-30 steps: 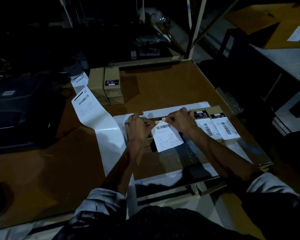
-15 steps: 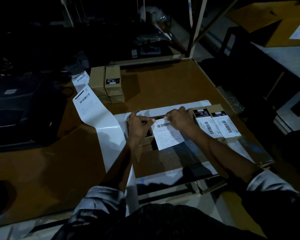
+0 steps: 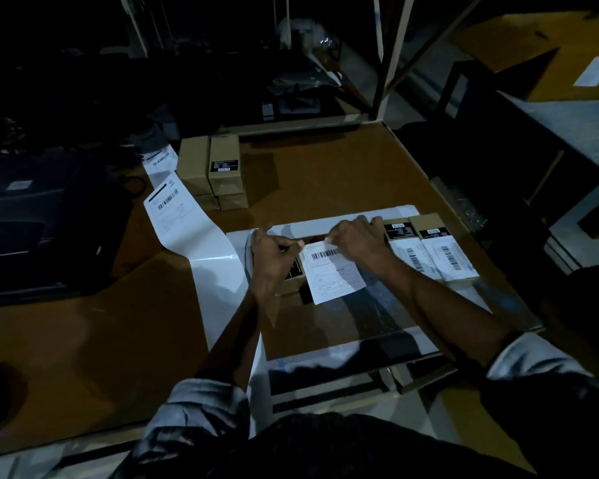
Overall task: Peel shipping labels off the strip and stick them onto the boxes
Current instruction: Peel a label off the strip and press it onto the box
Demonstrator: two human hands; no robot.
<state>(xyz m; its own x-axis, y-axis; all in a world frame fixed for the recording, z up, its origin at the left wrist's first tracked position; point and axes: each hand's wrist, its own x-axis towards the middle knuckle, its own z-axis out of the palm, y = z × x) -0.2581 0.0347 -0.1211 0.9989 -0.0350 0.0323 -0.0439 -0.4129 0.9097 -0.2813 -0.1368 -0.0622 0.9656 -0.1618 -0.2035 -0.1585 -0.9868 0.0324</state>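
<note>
Both hands pinch the top corners of a shipping label, left hand and right hand close together over a box near the table front edge. The strip trails left; labelled boxes sit right (bare brown tabletop behind, room dim).

Left hand and right hand each pinch a top corner of a white shipping label over a brown box, beside two labelled boxes on the brown table.
</note>
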